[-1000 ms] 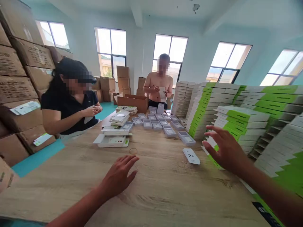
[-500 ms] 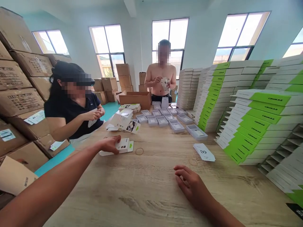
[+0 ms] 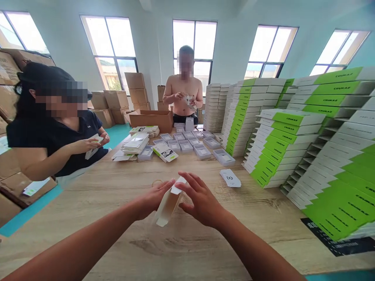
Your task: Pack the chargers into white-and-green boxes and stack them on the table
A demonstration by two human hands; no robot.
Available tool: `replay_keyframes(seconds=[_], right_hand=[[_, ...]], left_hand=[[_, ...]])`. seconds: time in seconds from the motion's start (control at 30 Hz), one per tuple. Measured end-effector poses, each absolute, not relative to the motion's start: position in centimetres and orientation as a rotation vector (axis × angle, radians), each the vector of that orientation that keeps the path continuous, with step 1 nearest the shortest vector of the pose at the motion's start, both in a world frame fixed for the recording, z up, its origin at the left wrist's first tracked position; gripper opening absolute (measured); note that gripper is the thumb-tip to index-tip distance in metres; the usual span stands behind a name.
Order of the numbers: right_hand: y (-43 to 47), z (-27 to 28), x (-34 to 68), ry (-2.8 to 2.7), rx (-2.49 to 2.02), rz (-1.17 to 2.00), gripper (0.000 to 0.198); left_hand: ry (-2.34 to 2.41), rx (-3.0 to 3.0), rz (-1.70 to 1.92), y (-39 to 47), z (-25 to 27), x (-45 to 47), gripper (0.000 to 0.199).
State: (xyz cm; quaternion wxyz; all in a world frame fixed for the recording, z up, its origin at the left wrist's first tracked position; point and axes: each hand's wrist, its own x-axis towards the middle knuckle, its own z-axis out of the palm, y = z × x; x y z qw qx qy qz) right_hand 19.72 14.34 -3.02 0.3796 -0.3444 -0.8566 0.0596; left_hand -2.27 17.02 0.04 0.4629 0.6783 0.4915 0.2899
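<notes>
A white cardboard box (image 3: 168, 205), unfolded into an open sleeve with its hollow inside facing me, is between my hands above the table. My left hand (image 3: 154, 199) grips its left side, with the thumb along the top edge. Fingers of my right hand (image 3: 197, 195) curve over the far right end and touch a white flap there; thumb and fingers are apart around it. A rubber band (image 3: 157, 182) lies on the wood just beyond my left hand. To the right rests a small stack of white cards (image 3: 230, 178) with a black symbol.
Tall stacks of green-and-white boxes (image 3: 278, 144) line the right side. Clear plastic trays (image 3: 202, 151) and flat cartons (image 3: 134, 144) lie mid-table. A brown carton (image 3: 155, 120) stands at the back. One co-worker (image 3: 58, 128) sits left; another (image 3: 185, 88) stands opposite, both handling small items.
My left hand has brought a flat white box from the left to the middle, and it is now opened out. My right hand has moved up to it. The view has turned right.
</notes>
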Motion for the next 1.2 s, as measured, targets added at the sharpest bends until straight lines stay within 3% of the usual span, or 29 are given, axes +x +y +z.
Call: replay_keyframes(seconds=[0.13, 0.27, 0.37, 0.47, 0.53, 0.77, 0.9, 1.07, 1.2], right_hand=[[15.3, -3.7, 20.7, -1.866, -1.002, 0.303, 0.058], [14.8, -5.3, 19.8, -1.542, -1.016, 0.576, 0.036], [14.8, -5.3, 20.8, -1.662, -0.977, 0.721, 0.051], [15.8, -4.4, 25.9, -1.961, -1.199, 0.530, 0.059], [16.9, -3.9, 30.5, -1.978, -1.355, 0.434, 0.041], [19.5, -4.7, 38.4, -1.955, -1.604, 0.512, 0.022], [19.5, -5.3, 38.1, -1.872, -1.637, 0.565, 0.027], [19.5, -6.0, 38.3, -1.652, -1.712, 0.468, 0.042], [19.5, -7.0, 37.8, -1.509, -1.775, 0.424, 0.033]], left_hand=[[0.960, 1.415, 0.792, 16.3, -0.1, -2.8, 0.046], [1.101, 1.850, 1.103, 16.3, -2.1, -1.9, 0.055], [1.338, 2.001, 1.211, 16.8, -4.5, -1.2, 0.058], [1.334, 1.848, 1.243, 17.6, -6.3, -1.5, 0.050], [1.284, 1.741, 1.291, 18.1, -7.0, -2.0, 0.052], [1.200, 1.874, 1.240, 18.2, -7.5, -2.6, 0.047], [1.240, 1.877, 1.173, 18.4, -8.3, -2.6, 0.053], [1.096, 1.874, 1.173, 18.8, -8.3, -2.4, 0.040], [1.034, 1.854, 1.218, 18.8, -8.1, -2.2, 0.037]])
